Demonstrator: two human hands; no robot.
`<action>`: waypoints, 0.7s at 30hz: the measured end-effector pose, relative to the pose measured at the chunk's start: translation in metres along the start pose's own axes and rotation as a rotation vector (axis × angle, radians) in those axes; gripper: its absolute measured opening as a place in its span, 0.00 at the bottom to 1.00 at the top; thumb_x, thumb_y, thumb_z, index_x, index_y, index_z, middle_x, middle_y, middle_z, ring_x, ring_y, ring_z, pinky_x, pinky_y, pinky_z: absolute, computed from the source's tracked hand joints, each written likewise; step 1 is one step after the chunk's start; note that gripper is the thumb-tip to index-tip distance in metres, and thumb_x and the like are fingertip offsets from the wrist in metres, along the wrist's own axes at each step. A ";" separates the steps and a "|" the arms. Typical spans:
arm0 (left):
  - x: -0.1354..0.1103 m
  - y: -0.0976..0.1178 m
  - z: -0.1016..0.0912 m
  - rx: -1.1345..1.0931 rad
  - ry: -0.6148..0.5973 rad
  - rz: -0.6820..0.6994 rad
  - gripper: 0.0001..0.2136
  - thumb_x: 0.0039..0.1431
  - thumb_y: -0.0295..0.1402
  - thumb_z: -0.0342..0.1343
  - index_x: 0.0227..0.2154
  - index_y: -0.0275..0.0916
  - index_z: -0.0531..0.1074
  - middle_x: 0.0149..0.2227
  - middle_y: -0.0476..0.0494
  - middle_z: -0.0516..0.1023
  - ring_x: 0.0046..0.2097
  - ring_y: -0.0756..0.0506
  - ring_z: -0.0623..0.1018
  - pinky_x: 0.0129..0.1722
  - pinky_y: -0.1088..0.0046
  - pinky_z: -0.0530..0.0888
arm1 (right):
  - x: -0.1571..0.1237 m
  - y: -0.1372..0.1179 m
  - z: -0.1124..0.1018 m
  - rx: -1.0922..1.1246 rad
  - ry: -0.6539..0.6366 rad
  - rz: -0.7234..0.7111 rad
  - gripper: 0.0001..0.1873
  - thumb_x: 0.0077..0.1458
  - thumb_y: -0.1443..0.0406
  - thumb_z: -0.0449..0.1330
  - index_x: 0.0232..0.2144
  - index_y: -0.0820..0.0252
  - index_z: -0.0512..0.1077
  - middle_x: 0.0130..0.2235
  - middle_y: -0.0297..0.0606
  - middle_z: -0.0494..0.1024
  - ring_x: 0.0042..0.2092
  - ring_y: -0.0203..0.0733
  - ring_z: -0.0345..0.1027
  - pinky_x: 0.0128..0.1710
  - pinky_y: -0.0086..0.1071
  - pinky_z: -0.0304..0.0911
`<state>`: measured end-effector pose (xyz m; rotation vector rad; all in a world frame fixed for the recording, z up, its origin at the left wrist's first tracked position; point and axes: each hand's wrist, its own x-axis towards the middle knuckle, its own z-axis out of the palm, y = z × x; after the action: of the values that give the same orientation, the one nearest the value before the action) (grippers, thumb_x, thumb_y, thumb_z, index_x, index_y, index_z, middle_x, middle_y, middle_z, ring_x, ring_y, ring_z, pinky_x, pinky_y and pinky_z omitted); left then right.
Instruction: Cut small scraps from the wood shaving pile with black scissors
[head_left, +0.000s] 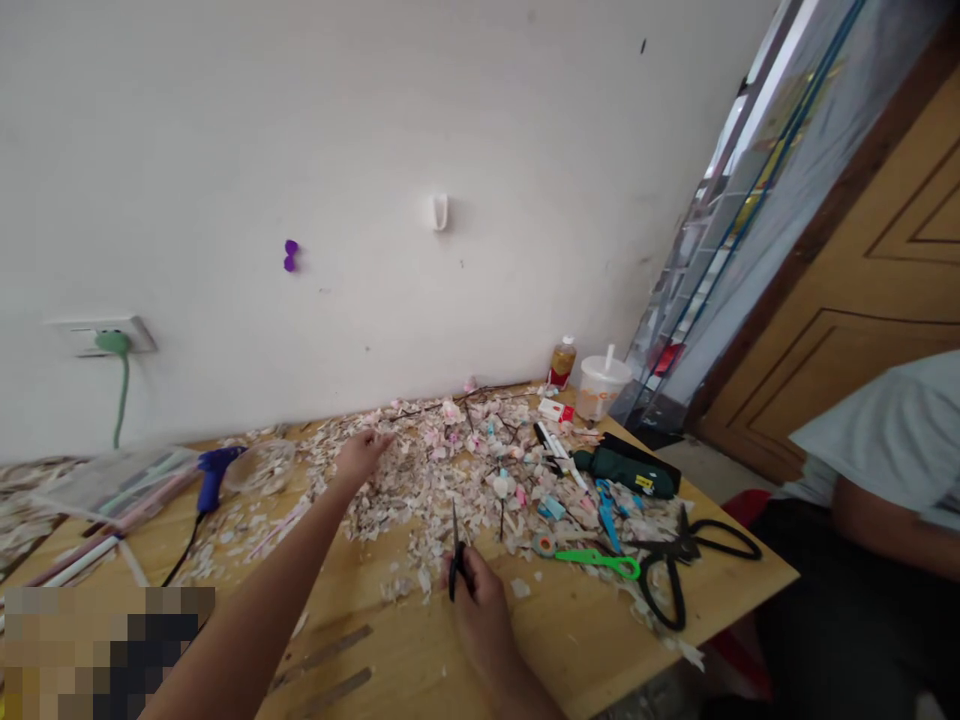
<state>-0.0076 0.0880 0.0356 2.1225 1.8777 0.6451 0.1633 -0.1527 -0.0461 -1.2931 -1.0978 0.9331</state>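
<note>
My right hand (pixel 480 600) grips a small pair of scissors (pixel 457 560) with black handles, its blades pointing away from me over the front of the scrap pile. My left hand (pixel 361 455) reaches out to the pile's far left part, fingers drawn together; whatever they hold is too small to make out. Pale, petal-like scraps (pixel 405 490) cover much of the wooden table (pixel 420 660). Among them lie pink and white artificial flowers (pixel 451 412) on thin dark stems, just right of my left hand.
Large black-handled scissors (pixel 679 550), a green plastic tool (pixel 596 560), a tape roll (pixel 545 545) and a dark green umbrella-like bundle (pixel 630 472) lie right. A drink cup (pixel 601 390) and bottle (pixel 562 365) stand behind. Left is a blue glue gun (pixel 215 478). Another person (pixel 885 460) sits right.
</note>
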 end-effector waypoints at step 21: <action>-0.258 0.006 -0.009 -1.065 -0.161 -0.289 0.23 0.60 0.53 0.47 0.55 0.53 0.69 0.56 0.41 0.75 0.60 0.36 0.70 0.60 0.49 0.65 | 0.002 -0.095 -0.006 -0.995 0.012 -0.081 0.05 0.52 0.67 0.59 0.28 0.59 0.76 0.24 0.44 0.78 0.26 0.46 0.72 0.28 0.32 0.58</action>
<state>-0.0267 -0.1676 0.0025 1.1501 1.2418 1.0427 0.1635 -0.1597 0.0489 -2.0058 -1.6782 0.2730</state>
